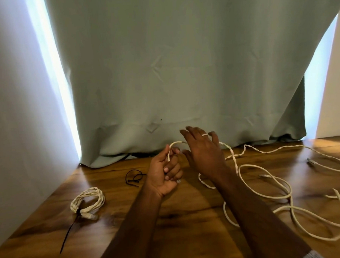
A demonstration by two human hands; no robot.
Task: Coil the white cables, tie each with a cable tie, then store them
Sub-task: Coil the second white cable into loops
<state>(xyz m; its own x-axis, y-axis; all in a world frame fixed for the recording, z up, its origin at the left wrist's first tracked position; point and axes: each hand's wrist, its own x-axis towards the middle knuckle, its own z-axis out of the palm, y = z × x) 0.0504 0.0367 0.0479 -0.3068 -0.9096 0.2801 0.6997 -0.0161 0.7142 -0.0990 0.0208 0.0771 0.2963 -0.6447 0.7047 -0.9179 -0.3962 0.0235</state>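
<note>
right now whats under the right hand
A white cable arcs beneath the right hand toward the left hand; the stretch beneath the palm is covered.

White cable [265,183] loose; coiled cable [88,200] tied.

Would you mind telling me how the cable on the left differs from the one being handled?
The left cable is coiled tight; the handled cable sprawls in loose loops. A black cable tie binds the left cable; the handled one is untied, gripped by the left hand. Both are white and twisted.
</note>
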